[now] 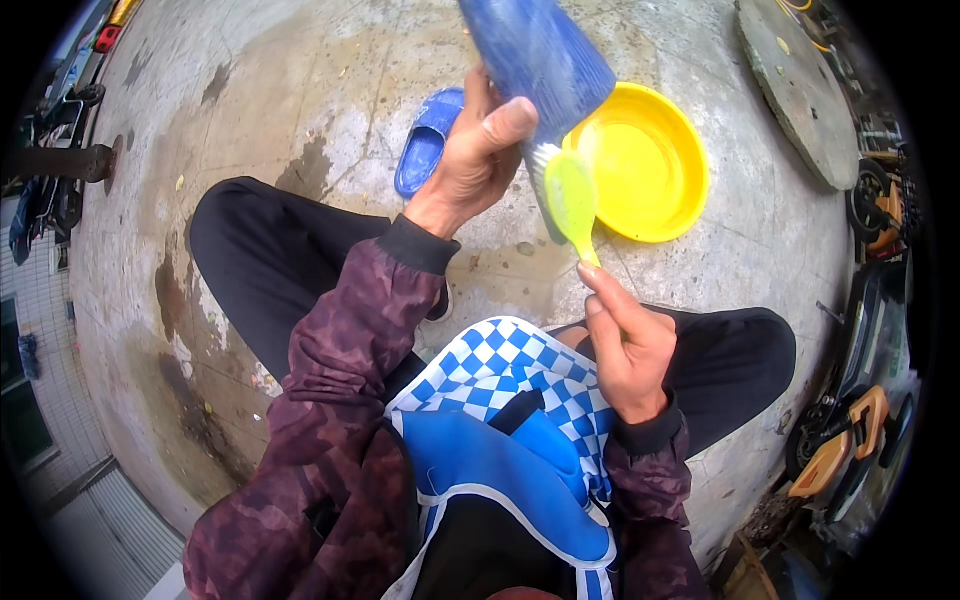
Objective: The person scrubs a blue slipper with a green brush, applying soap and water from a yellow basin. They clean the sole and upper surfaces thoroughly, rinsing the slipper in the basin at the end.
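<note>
My left hand [480, 150] grips a blue slipper [544, 64], held up close to the camera with its ribbed sole showing, partly blurred and cut off by the top edge. In my right hand [626, 330] is the handle of a yellow-green scrubbing brush [571, 196], its white bristles against or very near the slipper's lower end. A second blue slipper [421, 154] lies on the ground behind my left hand. Just beyond the brush stands a round yellow plastic basin [652, 165], partly hidden by the raised slipper; whether it holds water I cannot tell.
Wet patches darken the concrete ground [300, 157]. A round stone slab [799, 90] lies at the upper right. Parked scooters or motorcycles [874, 199] line the right edge. A post [67, 163] stands at the left. My bent knees and blue checked apron [487, 360] are nearest.
</note>
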A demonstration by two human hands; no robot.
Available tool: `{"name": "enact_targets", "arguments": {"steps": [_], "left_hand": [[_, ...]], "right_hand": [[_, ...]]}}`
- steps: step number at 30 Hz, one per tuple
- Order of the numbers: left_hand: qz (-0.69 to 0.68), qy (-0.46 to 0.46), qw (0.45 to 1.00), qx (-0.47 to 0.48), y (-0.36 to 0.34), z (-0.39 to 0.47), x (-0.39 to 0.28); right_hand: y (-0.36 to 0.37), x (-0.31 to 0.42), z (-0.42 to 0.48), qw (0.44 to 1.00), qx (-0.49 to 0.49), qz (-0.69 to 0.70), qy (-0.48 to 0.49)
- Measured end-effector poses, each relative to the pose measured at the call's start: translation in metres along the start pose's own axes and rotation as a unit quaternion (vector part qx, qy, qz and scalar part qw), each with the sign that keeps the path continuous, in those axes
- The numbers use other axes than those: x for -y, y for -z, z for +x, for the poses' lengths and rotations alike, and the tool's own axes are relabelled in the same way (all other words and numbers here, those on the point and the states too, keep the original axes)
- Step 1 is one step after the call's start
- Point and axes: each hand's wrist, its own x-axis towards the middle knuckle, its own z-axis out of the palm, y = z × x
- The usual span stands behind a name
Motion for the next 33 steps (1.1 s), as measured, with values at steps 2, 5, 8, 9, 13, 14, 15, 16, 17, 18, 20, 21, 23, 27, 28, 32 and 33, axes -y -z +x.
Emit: {"name": "enact_targets", "arguments": {"steps": [2, 5, 8, 9, 13, 14, 15, 16, 17, 18, 20, 21, 23, 27, 28, 32, 33], "left_hand": [[0.006, -0.025, 1.0, -0.014, 0.002, 0.001, 0.002], [0.033, -0.054, 0.998, -0.008, -0.001, 0.006, -0.005], [0.052, -0.079, 0.995, -0.021, -0.002, 0.008, -0.007], [0.053, -0.08, 0.995, -0.026, -0.002, 0.007, -0.004], [0.046, -0.063, 0.996, -0.053, -0.008, -0.005, 0.015], [0.036, -0.058, 0.995, -0.072, -0.013, -0.009, 0.023], [0.033, -0.058, 0.994, -0.085, -0.013, -0.008, 0.024], [0.03, -0.057, 0.993, -0.097, -0.014, -0.008, 0.026], [0.027, -0.054, 0.992, -0.11, -0.014, -0.008, 0.028], [0.023, -0.064, 0.992, -0.107, -0.013, -0.003, 0.022], [0.016, -0.071, 0.991, -0.109, -0.01, 0.0, 0.007], [0.008, -0.092, 0.989, -0.115, -0.004, 0.004, 0.0], [-0.021, -0.114, 0.985, -0.125, 0.0, 0.006, -0.005], [0.031, -0.111, 0.984, -0.137, -0.015, -0.009, 0.015], [0.028, -0.099, 0.986, -0.132, -0.02, -0.012, 0.02], [-0.027, -0.107, 0.985, -0.135, -0.007, -0.009, 0.004], [-0.04, -0.115, 0.982, -0.147, -0.01, -0.006, -0.006]], "right_hand": [[-0.001, 0.0, 0.0, 1.0, -0.001, -0.007, 0.014], [0.0, -0.001, 0.0, 1.0, -0.004, -0.009, 0.014], [-0.001, -0.004, -0.002, 1.0, -0.007, -0.008, 0.018], [-0.001, -0.005, -0.003, 1.0, -0.009, -0.008, 0.02], [-0.003, 0.0, 0.004, 0.999, -0.019, -0.006, 0.039], [-0.003, 0.002, 0.005, 0.999, -0.021, -0.005, 0.035], [-0.003, 0.002, 0.006, 0.999, -0.022, -0.004, 0.033], [-0.004, 0.0, 0.004, 0.999, -0.023, -0.002, 0.033], [-0.006, -0.003, 0.002, 0.999, -0.025, 0.0, 0.033], [-0.006, -0.005, 0.0, 0.999, -0.027, 0.001, 0.033], [-0.003, -0.004, -0.003, 0.999, -0.015, -0.024, 0.016], [-0.004, -0.003, -0.003, 0.999, -0.008, -0.033, 0.01], [-0.007, -0.005, -0.002, 0.999, -0.025, -0.02, 0.017], [-0.016, 0.0, 0.003, 0.999, -0.039, 0.022, 0.022], [-0.015, -0.001, 0.003, 0.999, -0.038, 0.017, 0.019], [-0.011, -0.002, 0.001, 0.999, -0.038, -0.021, 0.014], [-0.011, -0.002, 0.0, 0.999, -0.039, -0.033, 0.015]]}}
